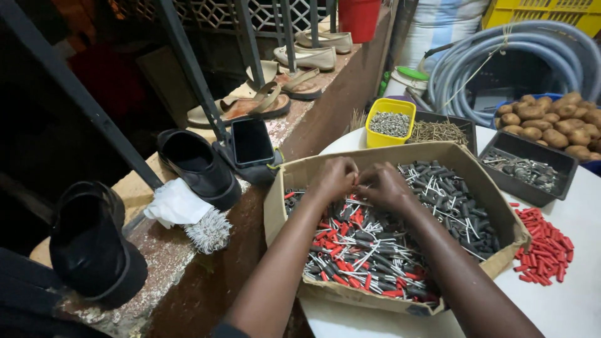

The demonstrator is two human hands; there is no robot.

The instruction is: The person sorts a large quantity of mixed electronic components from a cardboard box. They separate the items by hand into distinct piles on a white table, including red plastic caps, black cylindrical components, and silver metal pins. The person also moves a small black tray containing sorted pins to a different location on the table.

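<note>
Centre frame: left hand [337, 178] and right hand [385, 186] touching, fingers curled over cardboard box [438, 154] of red and grey plugs [369, 247]; grip contents not discernible.

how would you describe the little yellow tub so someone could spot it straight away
Start at the round white table and the big cardboard box where both hands work. Just beyond the box's far edge stands the yellow tub, a small square container holding small grey metal bits. It is the only bright yellow container on the table; the trays beside it are black.
</note>
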